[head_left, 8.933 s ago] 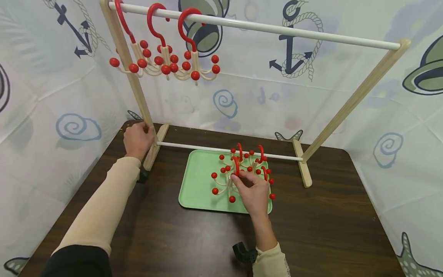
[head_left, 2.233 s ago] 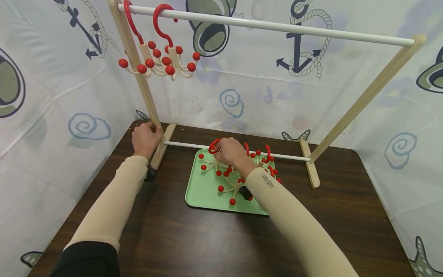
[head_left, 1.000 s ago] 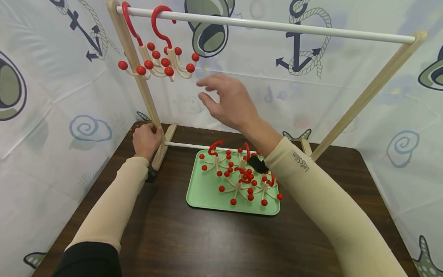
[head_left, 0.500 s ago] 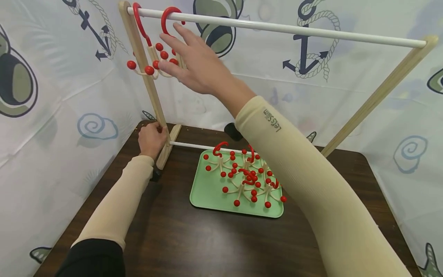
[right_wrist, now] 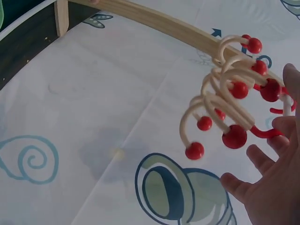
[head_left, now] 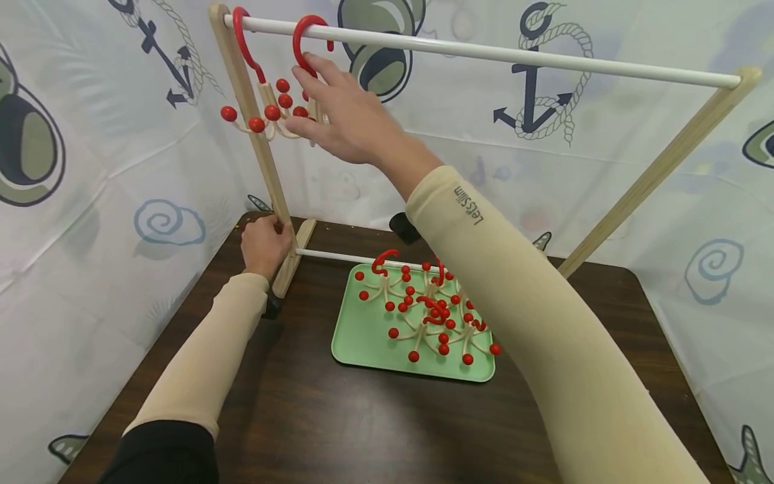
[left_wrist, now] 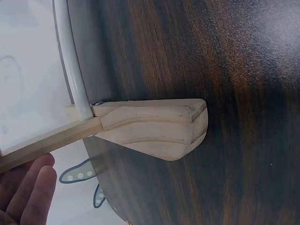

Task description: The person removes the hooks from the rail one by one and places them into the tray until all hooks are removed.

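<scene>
hangers (head_left: pixel 423 327) on the tray (head_left: pixel 359 338) show only in head view.

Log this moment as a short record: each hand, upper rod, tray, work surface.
Left hand: grips the left wooden post low down
Right hand: fingers extended beside the hook of the second hanger; contact unclear
Upper rod: white; two red-hooked hangers near its left end
Tray: green; several more hangers on it, crowded toward its right side; right sleeve blocks part of the view
Table: dark brown, wood-grained
</scene>
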Motion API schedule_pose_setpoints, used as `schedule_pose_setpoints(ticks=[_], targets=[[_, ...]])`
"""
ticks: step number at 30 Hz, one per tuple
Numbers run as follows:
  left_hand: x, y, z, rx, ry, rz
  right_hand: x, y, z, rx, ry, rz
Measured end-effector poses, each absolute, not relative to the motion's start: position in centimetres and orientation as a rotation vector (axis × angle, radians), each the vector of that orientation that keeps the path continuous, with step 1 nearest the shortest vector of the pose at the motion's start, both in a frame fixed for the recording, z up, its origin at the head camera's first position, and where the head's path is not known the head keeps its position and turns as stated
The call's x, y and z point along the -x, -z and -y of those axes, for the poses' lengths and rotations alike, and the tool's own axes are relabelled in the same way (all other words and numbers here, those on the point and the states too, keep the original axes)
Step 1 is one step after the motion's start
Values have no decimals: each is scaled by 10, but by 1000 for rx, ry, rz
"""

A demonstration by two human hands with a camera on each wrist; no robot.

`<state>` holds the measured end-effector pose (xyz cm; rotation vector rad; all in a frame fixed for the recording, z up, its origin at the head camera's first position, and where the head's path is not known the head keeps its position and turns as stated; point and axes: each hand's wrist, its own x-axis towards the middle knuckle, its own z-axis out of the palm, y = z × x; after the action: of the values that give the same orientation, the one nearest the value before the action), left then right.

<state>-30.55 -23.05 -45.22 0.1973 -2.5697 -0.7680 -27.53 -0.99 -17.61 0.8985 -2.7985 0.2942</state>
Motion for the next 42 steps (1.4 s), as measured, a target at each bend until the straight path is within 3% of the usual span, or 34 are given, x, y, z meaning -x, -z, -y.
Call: schedule_pose_setpoints(ticks=[19,33,42], targets=[[305,452,231,-231,760,2579,253,162,-69,-915,-652,2621],[304,453,231,-224,771,2587,249,140,-104,-726,-865,2372],[303,450,229,-228,766,2577,213,169,-109,-824,-993,2415]])
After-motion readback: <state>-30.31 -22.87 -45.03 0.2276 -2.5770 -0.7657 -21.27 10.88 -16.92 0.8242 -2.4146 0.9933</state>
